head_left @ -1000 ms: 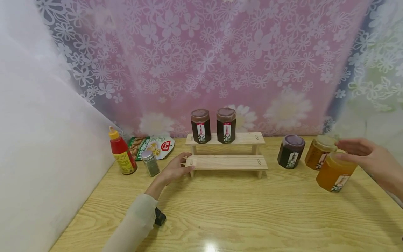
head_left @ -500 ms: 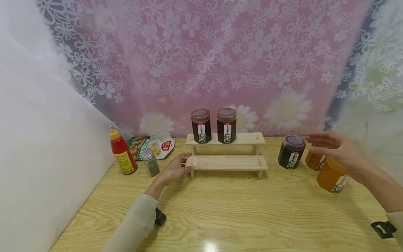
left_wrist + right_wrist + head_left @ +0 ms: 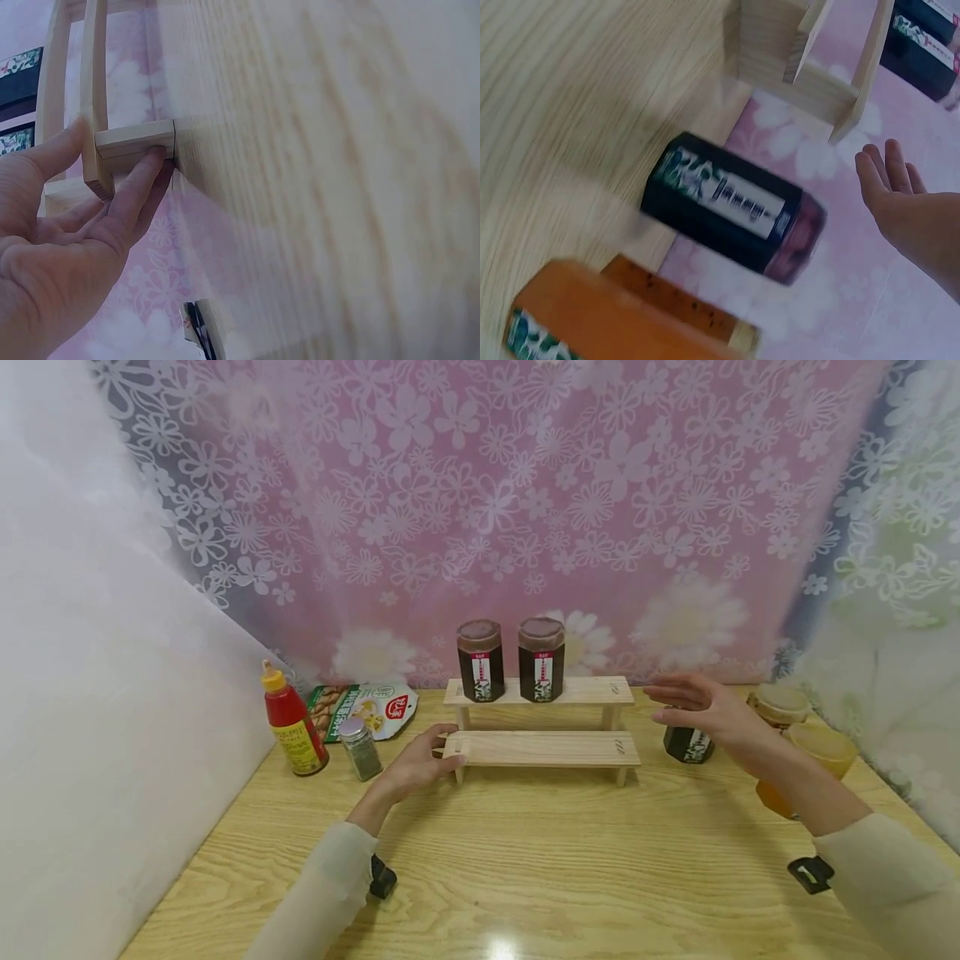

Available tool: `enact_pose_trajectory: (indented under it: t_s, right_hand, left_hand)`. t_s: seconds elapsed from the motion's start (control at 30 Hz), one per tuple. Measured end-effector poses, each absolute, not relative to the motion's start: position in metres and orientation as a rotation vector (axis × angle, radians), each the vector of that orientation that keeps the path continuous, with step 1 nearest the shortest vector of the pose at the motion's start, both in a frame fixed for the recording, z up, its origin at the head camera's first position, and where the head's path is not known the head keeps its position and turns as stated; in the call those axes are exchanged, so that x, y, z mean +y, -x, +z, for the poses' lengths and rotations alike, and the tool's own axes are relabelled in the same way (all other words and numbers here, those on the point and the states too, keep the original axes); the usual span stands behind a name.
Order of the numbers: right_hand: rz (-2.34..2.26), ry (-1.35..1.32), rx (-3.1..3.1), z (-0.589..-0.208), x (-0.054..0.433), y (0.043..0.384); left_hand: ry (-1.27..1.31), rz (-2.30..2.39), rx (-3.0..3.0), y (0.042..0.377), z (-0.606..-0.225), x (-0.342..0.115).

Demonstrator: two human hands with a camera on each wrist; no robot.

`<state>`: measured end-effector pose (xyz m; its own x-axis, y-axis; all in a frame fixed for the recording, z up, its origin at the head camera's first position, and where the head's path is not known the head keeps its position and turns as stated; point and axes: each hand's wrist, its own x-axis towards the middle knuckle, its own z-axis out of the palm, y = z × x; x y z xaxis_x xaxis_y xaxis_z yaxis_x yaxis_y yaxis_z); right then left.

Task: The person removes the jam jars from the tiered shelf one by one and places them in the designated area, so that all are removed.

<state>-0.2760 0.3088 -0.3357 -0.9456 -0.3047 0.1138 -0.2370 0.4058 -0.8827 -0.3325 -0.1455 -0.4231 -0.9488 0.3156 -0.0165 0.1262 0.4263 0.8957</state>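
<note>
My left hand [image 3: 414, 767] grips the left end of a two-step wooden rack [image 3: 543, 748]. In the left wrist view, the thumb lies on the lower step and the fingers press the rack's leg [image 3: 139, 139]. Two dark hexagonal jars [image 3: 482, 675] with purplish lids stand on the upper step. My right hand [image 3: 708, 714] hovers with extended fingers over a third dark jar [image 3: 681, 746] on the table, partly hiding it. The right wrist view shows that jar [image 3: 724, 206] apart from the fingertips, and nothing in the hand.
Behind the right forearm stand a yellow-orange jar [image 3: 825, 745] and an amber jar [image 3: 780, 703]. On the left are a red squeeze bottle [image 3: 292, 727], a small spice shaker [image 3: 360, 750] and a food pouch [image 3: 382, 708]. A floral curtain [image 3: 495, 510] hangs behind the table.
My right hand has moved left, from over the yellow-orange jar, past the amber one, to over the dark jar. The left hand and the rack stay where they were.
</note>
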Motion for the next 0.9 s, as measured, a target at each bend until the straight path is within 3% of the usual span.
enact_pose_trajectory:
  t_s: [0.9]
  right_hand:
    - [-1.865,0.462,2.361,-0.34,0.2,0.335]
  left_hand:
    - [-0.375,1.568,2.492,0.332,-0.424,-0.144]
